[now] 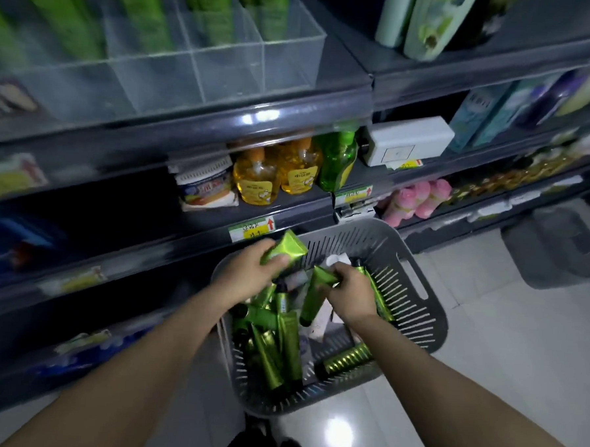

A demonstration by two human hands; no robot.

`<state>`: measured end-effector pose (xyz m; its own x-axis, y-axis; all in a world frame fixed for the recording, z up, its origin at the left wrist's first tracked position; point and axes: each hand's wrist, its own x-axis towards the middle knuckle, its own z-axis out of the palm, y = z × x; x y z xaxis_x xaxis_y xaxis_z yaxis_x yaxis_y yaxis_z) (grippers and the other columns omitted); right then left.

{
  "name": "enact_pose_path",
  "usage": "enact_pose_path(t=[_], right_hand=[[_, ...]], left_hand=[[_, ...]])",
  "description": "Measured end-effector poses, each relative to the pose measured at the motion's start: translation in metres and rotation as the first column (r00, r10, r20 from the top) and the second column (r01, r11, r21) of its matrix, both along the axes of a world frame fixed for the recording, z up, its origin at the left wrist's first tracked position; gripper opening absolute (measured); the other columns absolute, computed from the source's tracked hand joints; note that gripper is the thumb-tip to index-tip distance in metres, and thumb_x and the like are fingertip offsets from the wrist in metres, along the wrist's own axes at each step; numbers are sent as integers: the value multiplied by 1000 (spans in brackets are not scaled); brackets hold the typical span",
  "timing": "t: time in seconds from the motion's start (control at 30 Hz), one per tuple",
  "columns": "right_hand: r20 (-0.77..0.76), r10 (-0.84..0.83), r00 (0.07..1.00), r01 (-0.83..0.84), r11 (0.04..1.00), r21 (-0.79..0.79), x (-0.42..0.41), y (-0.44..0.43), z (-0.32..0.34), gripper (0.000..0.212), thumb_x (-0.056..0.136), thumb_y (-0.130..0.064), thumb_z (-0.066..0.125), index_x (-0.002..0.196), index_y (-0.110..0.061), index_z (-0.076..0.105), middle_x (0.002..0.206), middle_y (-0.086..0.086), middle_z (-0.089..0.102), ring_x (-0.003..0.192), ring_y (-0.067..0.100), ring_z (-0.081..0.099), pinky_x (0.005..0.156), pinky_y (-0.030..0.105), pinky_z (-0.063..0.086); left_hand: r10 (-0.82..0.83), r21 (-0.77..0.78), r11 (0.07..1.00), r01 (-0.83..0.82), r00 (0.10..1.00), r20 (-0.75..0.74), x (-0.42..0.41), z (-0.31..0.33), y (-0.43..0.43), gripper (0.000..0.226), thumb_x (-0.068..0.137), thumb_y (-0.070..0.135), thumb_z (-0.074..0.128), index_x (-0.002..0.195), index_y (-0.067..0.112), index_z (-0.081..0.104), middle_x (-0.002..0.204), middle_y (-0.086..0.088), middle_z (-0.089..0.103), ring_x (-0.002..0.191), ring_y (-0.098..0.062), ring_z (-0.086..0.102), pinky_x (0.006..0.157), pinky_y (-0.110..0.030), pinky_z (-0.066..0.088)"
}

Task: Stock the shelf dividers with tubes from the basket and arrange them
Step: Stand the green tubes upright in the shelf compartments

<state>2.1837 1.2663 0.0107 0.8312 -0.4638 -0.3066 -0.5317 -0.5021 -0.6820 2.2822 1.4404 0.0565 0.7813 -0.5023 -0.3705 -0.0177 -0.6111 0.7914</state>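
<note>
In the head view, the left hand (246, 275) is curled round a green tube (285, 248), held just clear of the heap. Its flat crimped end points up and right, close beneath the price tag (252, 228) on a low shelf lip. The right hand (351, 291) pinches a second green tube (317, 294) by its upper end. That tube's long axis slants down and left into the grey basket (419, 298), its lower end among the loose tubes (287, 346) lying crosswise inside. The clear acrylic dividers (227, 59) sit on the upper shelf, well above and to the left of both hands, so the left hand is the nearer. Standing tubes (140, 13) occupy the rear cells; the front cells look unfilled, though blur makes that uncertain. Several shelf lips jut out between basket and dividers, so I judge the lift should swing outward first. Each tube would then need turning upright to drop in over the front wall.
</note>
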Motion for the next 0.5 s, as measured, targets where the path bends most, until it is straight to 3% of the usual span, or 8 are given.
enact_pose_path(t=[0.07, 0.2, 0.27, 0.33, 0.4, 0.47, 0.5], right_hand=[[79, -6, 997, 5, 1000, 13, 0, 2, 20, 20, 78, -20, 75, 86, -20, 57, 81, 2, 66, 74, 23, 59, 68, 34, 47], [216, 40, 976, -45, 999, 19, 5, 16, 62, 19, 78, -31, 76, 84, -22, 60, 75, -3, 66, 74, 21, 63, 71, 36, 52], [275, 91, 957, -109, 993, 49, 11, 30, 83, 19, 81, -34, 73, 88, -19, 63, 76, -1, 66, 74, 21, 63, 71, 37, 52], [343, 155, 927, -189, 980, 67, 16, 48, 105, 18, 86, -31, 69, 93, -15, 63, 77, -2, 62, 77, 18, 59, 71, 31, 47], [418, 202, 886, -267, 958, 103, 20, 69, 128, 15, 89, -25, 65, 99, -14, 66, 82, -3, 63, 81, 15, 57, 75, 28, 44], [466, 274, 841, -357, 929, 98, 24, 91, 147, 6, 91, -22, 62, 96, -20, 66, 79, -6, 64, 77, 12, 58, 73, 27, 45], [482, 315, 818, -401, 912, 86, 26, 102, 155, 4, 91, -21, 62, 94, -22, 65, 76, -5, 64, 73, 13, 59, 69, 28, 46]], left_hand=[[105, -84, 991, -108, 994, -32, -5, 16, 12, 41, 96, 42, 48, 127, 17, 53, 110, -5, 63, 82, -19, 64, 77, -36, 55], [264, -226, 938, -261, 964, -15, -20, 51, 44, 23, 95, 33, 51, 93, 11, 54, 85, -7, 55, 73, -23, 57, 76, -48, 54], [324, -290, 908, -304, 946, 21, -28, 72, 62, 20, 95, 28, 54, 80, 14, 51, 78, -3, 52, 74, -21, 54, 75, -39, 49], [374, -337, 880, -335, 926, 57, -36, 94, 79, 16, 97, 15, 51, 83, 21, 53, 81, 0, 57, 78, -18, 55, 75, -33, 46], [416, -367, 856, -364, 907, 69, -41, 113, 98, 12, 97, 12, 51, 89, 20, 54, 86, -4, 62, 85, -25, 59, 81, -41, 49], [465, -355, 845, -400, 878, 118, -43, 126, 121, 9, 95, 22, 55, 99, 15, 54, 96, -16, 64, 99, -34, 60, 85, -44, 49], [496, -347, 835, -428, 858, 133, -41, 129, 134, 28, 90, 33, 58, 109, 13, 53, 107, -26, 61, 108, -40, 57, 90, -47, 48]])
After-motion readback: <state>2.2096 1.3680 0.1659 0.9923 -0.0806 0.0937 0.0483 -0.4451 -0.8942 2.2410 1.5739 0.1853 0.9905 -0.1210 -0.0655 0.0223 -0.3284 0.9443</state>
